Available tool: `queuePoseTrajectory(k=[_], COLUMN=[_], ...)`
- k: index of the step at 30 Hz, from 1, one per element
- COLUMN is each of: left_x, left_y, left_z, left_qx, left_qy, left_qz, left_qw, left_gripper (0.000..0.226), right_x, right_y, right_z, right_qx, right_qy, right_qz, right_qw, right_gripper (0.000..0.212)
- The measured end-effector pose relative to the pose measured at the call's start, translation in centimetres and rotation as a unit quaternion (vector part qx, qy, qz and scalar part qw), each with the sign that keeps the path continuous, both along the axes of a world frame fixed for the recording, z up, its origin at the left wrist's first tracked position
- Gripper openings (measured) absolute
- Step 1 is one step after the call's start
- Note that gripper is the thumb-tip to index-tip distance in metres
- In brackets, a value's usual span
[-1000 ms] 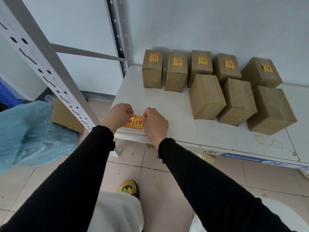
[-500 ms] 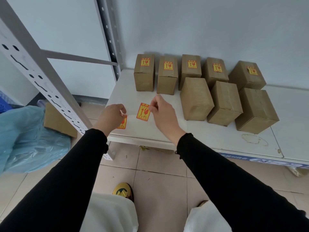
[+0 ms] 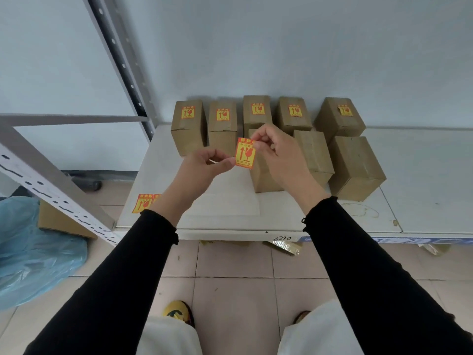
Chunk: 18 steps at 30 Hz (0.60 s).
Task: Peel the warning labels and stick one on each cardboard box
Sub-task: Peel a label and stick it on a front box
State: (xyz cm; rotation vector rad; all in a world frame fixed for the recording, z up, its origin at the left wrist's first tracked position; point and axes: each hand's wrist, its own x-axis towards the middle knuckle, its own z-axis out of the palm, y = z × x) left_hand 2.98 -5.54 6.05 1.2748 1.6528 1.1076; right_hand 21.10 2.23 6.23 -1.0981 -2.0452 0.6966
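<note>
A peeled yellow-and-red warning label (image 3: 245, 153) hangs in the air, held by both hands. My right hand (image 3: 280, 156) pinches its top right corner and my left hand (image 3: 202, 169) pinches its lower left edge. It hovers over the front-left cardboard box (image 3: 265, 179), which my hands partly hide. Two more front-row boxes (image 3: 313, 156) (image 3: 355, 167) show no label. Behind them, the back-row boxes (image 3: 189, 126) each carry a label on top. The remaining label strip (image 3: 142, 203) lies at the shelf's front left corner, partly under my left forearm.
The boxes stand on a white shelf board (image 3: 422, 180) against a pale wall. Grey perforated rack posts (image 3: 122, 62) (image 3: 51, 190) rise at the left. On the tiled floor lie a blue plastic bag (image 3: 30, 254) and a cardboard box (image 3: 61, 224).
The label came off the strip in my right hand. My left hand let the strip go onto the shelf corner and rose to take the label's edge; both hands moved toward the front boxes.
</note>
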Motion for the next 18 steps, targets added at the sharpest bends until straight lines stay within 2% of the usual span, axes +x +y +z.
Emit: queuePoseTrajectory(k=[5,10,14,18], left_x=[1.6,2.7,3.3,4.2], left_y=[1.6,3.0,4.4,5.7], left_z=[-0.2,0.1,0.2,0.1], left_qx=[0.006,-0.009,-0.010,-0.008], left_qy=[0.024,0.001,-0.048,-0.047], left_qz=[0.019,0.000,-0.002,-0.008], left_qw=[1.000,1.000,0.999,0.999], left_gripper=[0.016,0.006,0.017,0.013], right_x=[1.5,2.2,2.7,3.1], right_y=[1.2,2.5,4.0,5.3], right_z=[0.3,0.4,0.2,0.3], right_qx=[-0.002,-0.022,-0.018,-0.025], right_qy=[0.015,0.041,0.037,0.044], right_qz=[0.005,0.013,0.007,0.009], right_qw=[1.000,0.999,0.999,0.999], right_gripper=[0.015,0.015,0.013,0.010])
